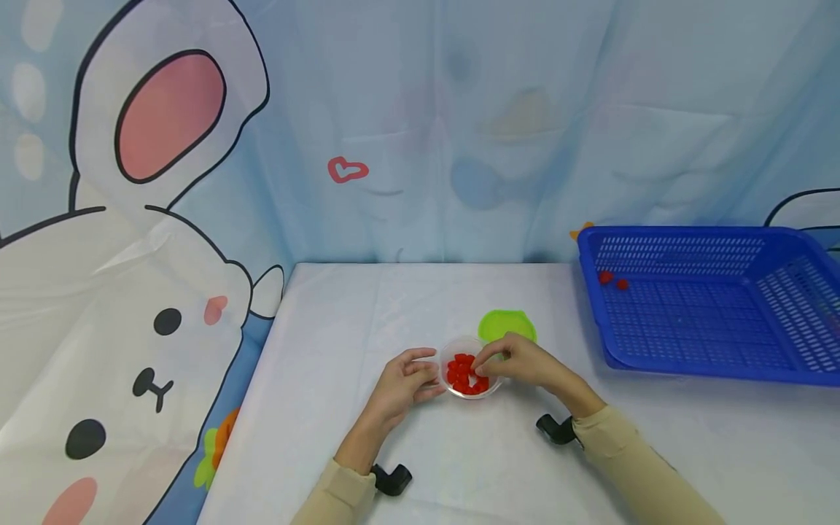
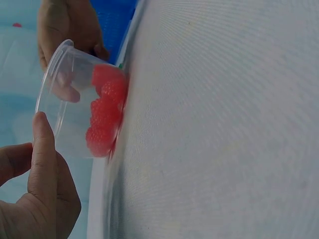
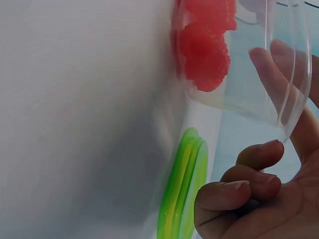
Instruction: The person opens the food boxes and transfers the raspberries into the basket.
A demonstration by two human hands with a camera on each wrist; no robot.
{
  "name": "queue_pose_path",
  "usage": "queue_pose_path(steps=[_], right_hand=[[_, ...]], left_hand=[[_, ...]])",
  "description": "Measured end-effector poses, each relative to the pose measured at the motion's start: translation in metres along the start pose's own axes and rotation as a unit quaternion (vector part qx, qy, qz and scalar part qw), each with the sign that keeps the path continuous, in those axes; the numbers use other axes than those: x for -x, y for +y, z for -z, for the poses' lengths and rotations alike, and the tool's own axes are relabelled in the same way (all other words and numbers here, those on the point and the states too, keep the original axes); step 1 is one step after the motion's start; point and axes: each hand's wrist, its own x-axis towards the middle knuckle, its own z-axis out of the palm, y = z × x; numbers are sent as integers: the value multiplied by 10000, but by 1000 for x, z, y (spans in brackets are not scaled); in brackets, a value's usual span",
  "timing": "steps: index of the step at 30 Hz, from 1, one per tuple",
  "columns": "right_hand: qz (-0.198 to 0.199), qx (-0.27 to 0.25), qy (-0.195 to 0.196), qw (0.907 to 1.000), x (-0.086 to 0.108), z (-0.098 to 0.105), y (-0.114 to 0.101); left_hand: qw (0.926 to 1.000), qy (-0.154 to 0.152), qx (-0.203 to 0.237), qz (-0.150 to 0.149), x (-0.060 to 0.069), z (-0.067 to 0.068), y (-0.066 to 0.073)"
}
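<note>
A clear plastic cup (image 1: 464, 343) stands upright on the white table, its bottom covered with red raspberries (image 2: 105, 117). My left hand (image 1: 402, 386) is at the cup's left side, a fingertip touching the rim in the left wrist view. From the right, my right hand (image 1: 521, 361) reaches over the rim. Its thumb and a finger are inside the cup above the raspberries, with no berry visible between them; its other fingers bend outside the wall in the right wrist view. Just behind the cup lies a bright green lid (image 1: 505, 325), partly hidden by the right hand.
A blue perforated basket (image 1: 695, 363) stands at the right, with two red berries (image 1: 606, 277) in its left back corner. The white tabletop (image 1: 341, 313) ends at a light blue printed curtain (image 1: 407, 95). Black wrist mounts (image 1: 392, 481) stick out from both sleeves.
</note>
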Motion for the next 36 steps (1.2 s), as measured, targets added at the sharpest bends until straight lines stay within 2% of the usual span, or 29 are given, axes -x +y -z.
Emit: queue_pose_path(steps=[5,9,14,18,30,36], right_hand=[[237,619,-406,9970,-9,-4,-2],[114,864,-636,9942,-12,-4,-6],[-77,951,-710,9929,-13,-4,-10],[-116,910,-716,9932,-14,-4,-10],[300,723,-488,9957,-10,-1,-9],[116,369,-284,9988,-7,1,-8]], left_hand=[[10000,-12,14,-6,0,0,1],[10000,-21,32,-2,0,0,1],[10000,12,13,10,0,-1,1],[10000,16,-5,11,1,-1,1],[10000,4,52,-14,1,0,-1],[10000,11,63,2,1,-1,-1]])
